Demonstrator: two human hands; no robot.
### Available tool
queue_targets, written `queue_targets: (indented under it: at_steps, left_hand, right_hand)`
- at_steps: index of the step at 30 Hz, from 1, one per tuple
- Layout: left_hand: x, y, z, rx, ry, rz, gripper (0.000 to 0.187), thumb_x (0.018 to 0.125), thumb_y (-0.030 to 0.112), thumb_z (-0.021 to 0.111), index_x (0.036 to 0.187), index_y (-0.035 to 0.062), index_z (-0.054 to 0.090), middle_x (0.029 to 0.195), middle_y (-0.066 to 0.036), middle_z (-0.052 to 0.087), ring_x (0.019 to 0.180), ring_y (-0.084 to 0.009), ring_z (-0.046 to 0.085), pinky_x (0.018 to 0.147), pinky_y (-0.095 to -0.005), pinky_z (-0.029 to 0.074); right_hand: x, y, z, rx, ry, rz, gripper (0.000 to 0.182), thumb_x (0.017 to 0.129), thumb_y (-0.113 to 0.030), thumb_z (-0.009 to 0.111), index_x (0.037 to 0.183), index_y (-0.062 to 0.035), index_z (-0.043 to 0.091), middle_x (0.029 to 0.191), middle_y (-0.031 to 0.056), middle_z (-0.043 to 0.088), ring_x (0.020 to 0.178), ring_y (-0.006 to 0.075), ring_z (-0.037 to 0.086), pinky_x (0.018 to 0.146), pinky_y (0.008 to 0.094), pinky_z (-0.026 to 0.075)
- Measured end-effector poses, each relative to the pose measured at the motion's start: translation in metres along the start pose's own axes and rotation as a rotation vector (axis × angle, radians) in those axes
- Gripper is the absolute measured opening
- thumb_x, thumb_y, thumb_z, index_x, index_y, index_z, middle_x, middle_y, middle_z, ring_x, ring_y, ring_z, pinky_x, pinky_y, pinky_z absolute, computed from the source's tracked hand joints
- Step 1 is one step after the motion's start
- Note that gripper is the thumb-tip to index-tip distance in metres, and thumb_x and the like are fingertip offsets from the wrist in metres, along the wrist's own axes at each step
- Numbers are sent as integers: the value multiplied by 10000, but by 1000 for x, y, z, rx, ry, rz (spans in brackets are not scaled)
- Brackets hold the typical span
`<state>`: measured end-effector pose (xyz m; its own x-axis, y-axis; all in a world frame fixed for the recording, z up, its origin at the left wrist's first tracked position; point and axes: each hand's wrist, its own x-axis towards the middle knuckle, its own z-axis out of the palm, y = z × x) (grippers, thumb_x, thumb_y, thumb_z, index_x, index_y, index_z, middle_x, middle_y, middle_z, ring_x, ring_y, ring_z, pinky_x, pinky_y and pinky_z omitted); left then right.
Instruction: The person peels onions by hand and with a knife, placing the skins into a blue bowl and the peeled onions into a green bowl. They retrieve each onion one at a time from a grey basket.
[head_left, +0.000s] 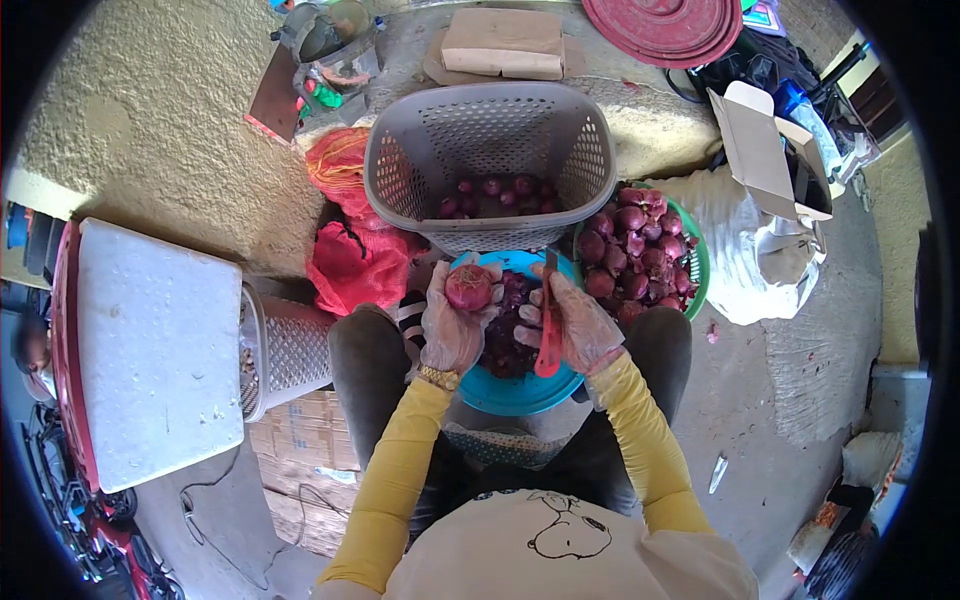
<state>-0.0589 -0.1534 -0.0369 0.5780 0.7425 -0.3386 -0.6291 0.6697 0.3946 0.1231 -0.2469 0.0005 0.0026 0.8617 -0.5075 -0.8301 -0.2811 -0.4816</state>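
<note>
While my left hand [452, 325] grips a red onion [469, 287] in its curled fingers, my right hand [577, 325] holds a red-handled knife [549, 325], blade up. Blue basin [520, 398] with onion skins sits below and between both. Perforated gray basket [490, 235], some onions inside, is just beyond the hands; green basket [700, 275] heaped with onions is right of the right hand.

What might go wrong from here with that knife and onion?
The red-handled knife in the right hand might slip and nick the left hand through its thin glove. The onion could roll off the fingers. A bump from the right knee might spill the heaped green basket.
</note>
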Motion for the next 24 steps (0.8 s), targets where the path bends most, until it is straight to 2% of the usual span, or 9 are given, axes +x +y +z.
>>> queue_targets:
  at_steps: [2, 7, 9, 10, 12, 16, 19, 22, 24]
  left_hand:
    - [1, -2, 6, 151, 252, 121, 481, 1075, 505, 461, 1314, 94, 533, 1161, -110, 670, 880, -244, 665, 699, -320, 577]
    - [0, -2, -1, -20, 296, 145, 474, 1075, 500, 470, 1302, 93, 555, 1165, -102, 670, 925, -254, 663, 719, -336, 589]
    - [3, -4, -5, -35, 312, 175, 475, 1075, 499, 468, 1295, 91, 574, 1166, -99, 670, 940, -255, 661, 721, -336, 590]
    - [7, -5, -10, -46, 284, 178, 504, 1070, 522, 466, 1296, 88, 589, 1133, -103, 672, 946, -251, 668, 721, -346, 597]
    - [10, -6, -14, -59, 258, 179, 534, 1064, 545, 464, 1296, 85, 603, 1100, -106, 675, 953, -248, 675, 720, -355, 603]
    - [10, -2, -6, -13, 193, 200, 494, 1075, 507, 453, 1248, 71, 610, 1047, -109, 690, 933, -250, 681, 741, -367, 606]
    - [7, -3, 10, 80, 200, 239, 475, 1085, 493, 440, 1185, 65, 620, 1016, -112, 695, 922, -244, 686, 771, -370, 602]
    - [12, -8, 7, 185, 175, 308, 469, 1095, 480, 429, 1122, 57, 629, 1008, -108, 697, 921, -228, 685, 803, -367, 593]
    - [14, -11, 3, 206, 141, 329, 471, 1100, 472, 422, 1094, 51, 633, 1010, -105, 697, 924, -218, 683, 819, -366, 588]
  right_hand:
    - [6, 9, -13, 16, -27, 75, 384, 1071, -371, 571, 1349, -107, 553, 1028, 19, 577, 954, 194, 645, 782, 382, 583]
    - [17, 16, -20, -39, -110, 113, 432, 1051, -313, 617, 1418, -114, 504, 1119, 38, 607, 970, 205, 653, 879, 410, 595]
    - [20, 12, -17, -90, -356, -25, 407, 1060, -258, 600, 1427, -112, 502, 1140, 47, 623, 981, 202, 653, 908, 405, 595]
    - [16, 10, -10, -92, -356, -23, 407, 1060, -258, 600, 1427, -112, 502, 1140, 47, 623, 981, 202, 653, 908, 405, 595]
    - [4, 5, 4, -2, -130, 36, 396, 1075, -219, 565, 1446, -103, 486, 1119, 48, 620, 966, 186, 653, 861, 377, 603]
    - [6, 11, -9, -73, -196, 61, 401, 1085, -205, 541, 1462, -90, 470, 1122, 53, 613, 950, 174, 657, 829, 370, 616]
    - [8, 12, -9, -308, -151, -32, 418, 1086, -244, 545, 1465, -90, 458, 1146, 42, 609, 914, 167, 656, 765, 347, 606]
    - [6, 4, -1, -555, -100, -92, 472, 1033, -360, 644, 1373, -47, 547, 1074, 65, 648, 880, 170, 654, 737, 343, 574]
    - [-3, -10, 20, -1289, -1, -505, 496, 918, -429, 786, 1160, -23, 637, 878, 45, 618, 750, 149, 548, 651, 321, 489]
